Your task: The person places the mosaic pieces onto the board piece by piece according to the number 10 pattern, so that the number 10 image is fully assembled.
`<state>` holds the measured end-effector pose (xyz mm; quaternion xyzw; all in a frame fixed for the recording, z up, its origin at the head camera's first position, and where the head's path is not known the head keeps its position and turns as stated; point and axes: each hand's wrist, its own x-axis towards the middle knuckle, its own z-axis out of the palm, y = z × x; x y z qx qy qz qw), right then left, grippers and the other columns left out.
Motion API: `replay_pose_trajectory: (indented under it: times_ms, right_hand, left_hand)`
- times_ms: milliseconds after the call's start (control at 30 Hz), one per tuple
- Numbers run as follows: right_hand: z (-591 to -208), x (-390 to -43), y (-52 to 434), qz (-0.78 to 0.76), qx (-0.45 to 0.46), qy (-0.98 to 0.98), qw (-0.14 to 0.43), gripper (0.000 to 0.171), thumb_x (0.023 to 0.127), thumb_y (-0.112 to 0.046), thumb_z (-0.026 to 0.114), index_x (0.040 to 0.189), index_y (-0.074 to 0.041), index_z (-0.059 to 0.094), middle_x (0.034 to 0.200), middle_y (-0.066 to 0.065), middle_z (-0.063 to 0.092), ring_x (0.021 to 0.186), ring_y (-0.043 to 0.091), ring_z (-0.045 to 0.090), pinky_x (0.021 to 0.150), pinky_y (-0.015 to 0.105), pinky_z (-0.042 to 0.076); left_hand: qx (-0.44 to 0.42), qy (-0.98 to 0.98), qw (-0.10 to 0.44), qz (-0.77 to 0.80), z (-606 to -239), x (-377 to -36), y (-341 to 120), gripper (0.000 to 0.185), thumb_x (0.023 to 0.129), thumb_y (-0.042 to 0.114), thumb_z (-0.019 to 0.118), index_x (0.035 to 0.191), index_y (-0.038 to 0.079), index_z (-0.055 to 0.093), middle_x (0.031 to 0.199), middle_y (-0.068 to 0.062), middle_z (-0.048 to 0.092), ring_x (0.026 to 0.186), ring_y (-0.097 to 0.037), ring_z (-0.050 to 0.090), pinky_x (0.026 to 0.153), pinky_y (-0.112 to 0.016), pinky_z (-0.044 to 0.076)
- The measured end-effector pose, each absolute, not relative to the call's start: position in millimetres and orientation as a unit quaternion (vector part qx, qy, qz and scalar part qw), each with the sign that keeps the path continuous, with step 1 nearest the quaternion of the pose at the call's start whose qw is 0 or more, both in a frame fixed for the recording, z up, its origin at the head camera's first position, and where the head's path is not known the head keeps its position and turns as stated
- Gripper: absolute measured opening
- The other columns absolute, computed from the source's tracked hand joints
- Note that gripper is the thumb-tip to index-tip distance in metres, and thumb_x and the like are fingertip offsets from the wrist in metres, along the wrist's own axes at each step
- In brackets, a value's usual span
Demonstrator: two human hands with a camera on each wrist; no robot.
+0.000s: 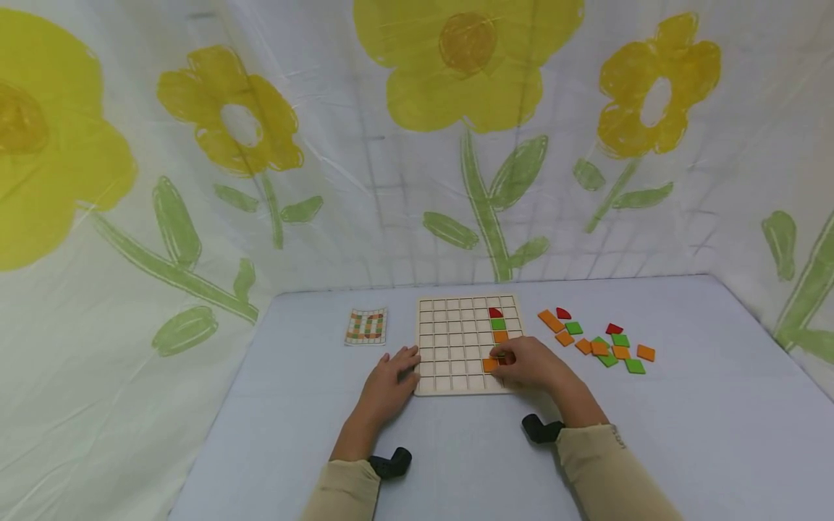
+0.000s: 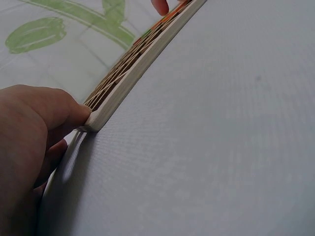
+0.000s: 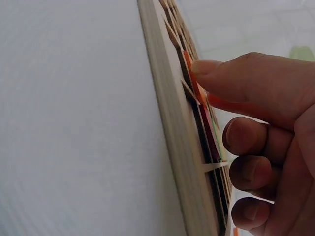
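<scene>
A pale wooden grid board (image 1: 449, 347) lies flat on the table. My left hand (image 1: 386, 387) rests along its left edge, fingers loosely extended; in the left wrist view the thumb (image 2: 81, 114) touches the near corner. My right hand (image 1: 534, 365) is over the board's near right part, thumb and forefinger pinching an orange square tile (image 1: 489, 365) at a cell. The other fingers curl inward. Up the column to the right stand a red rounded tile (image 1: 496, 312), a green tile (image 1: 498, 324) and another orange tile (image 1: 500, 336). Beside the pinched tile a red tile (image 3: 210, 130) shows, partly hidden by the hand.
Loose orange, green and red tiles (image 1: 645, 352) lie scattered right of the board, some overlapping. A small printed pattern card (image 1: 366, 327) lies to its left. Behind the white-covered table (image 1: 293, 376) hangs a flower-printed curtain (image 1: 326, 246).
</scene>
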<state>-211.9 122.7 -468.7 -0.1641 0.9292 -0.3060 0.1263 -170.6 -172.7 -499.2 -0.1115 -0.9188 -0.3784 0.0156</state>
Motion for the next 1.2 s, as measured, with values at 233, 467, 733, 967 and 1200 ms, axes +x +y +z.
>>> replay_pose_trajectory:
  times_ms: [233, 467, 733, 967, 1200]
  right_hand:
    - [-470, -212, 122, -0.299, -0.176, 0.931, 0.115, 0.019, 0.086, -0.022, 0.074, 0.104, -0.016, 0.075, 0.071, -0.003, 0.056, 0.069, 0.014, 0.049, 0.057, 0.026, 0.041]
    - [-470, -213, 122, -0.301, -0.172, 0.931, 0.116, 0.018, 0.086, -0.024, 0.075, 0.102, -0.016, 0.075, 0.074, -0.004, 0.059, 0.07, 0.014, 0.05, 0.059, 0.027, 0.043]
    - [-470, -216, 129, -0.304, -0.147, 0.936, 0.102, 0.024, 0.086, -0.03, 0.076, 0.105, -0.016, 0.074, 0.076, -0.003, 0.059, 0.072, 0.015, 0.05, 0.06, 0.027, 0.042]
    - [-468, -225, 157, -0.32, -0.026, 0.945, 0.054, 0.04, 0.09, -0.033, 0.071, 0.123, -0.01, 0.068, 0.097, 0.01, 0.062, 0.082, 0.024, 0.053, 0.062, 0.03, 0.047]
    - [-469, -223, 195, -0.323, 0.058, 0.945, -0.01, 0.048, 0.091, -0.028, 0.069, 0.13, 0.0, 0.061, 0.124, 0.027, 0.054, 0.115, 0.043, 0.046, 0.095, 0.057, 0.049]
  left_hand:
    - [-0.111, -0.918, 0.015, -0.38, -497, -170, -173, 0.037, 0.095, 0.019, 0.063, 0.131, 0.009, 0.064, 0.147, -0.001, 0.052, 0.141, -0.023, 0.043, 0.124, -0.047, 0.021]
    - [-0.113, -0.918, 0.016, -0.38, -497, -169, -173, 0.038, 0.095, 0.02, 0.063, 0.132, 0.01, 0.063, 0.147, 0.0, 0.052, 0.141, -0.022, 0.043, 0.124, -0.047, 0.021]
    - [-0.108, -0.918, 0.012, -0.382, -497, -170, -173, 0.038, 0.095, 0.019, 0.063, 0.132, 0.011, 0.063, 0.147, 0.001, 0.052, 0.141, -0.022, 0.042, 0.124, -0.047, 0.02]
    - [-0.112, -0.918, 0.011, -0.381, -498, -171, -173, 0.038, 0.096, 0.02, 0.063, 0.133, 0.011, 0.063, 0.148, 0.002, 0.051, 0.142, -0.021, 0.042, 0.125, -0.046, 0.02]
    - [-0.11, -0.919, 0.013, -0.379, -500, -171, -173, 0.038, 0.096, 0.02, 0.063, 0.133, 0.011, 0.063, 0.148, 0.002, 0.051, 0.141, -0.021, 0.042, 0.124, -0.046, 0.02]
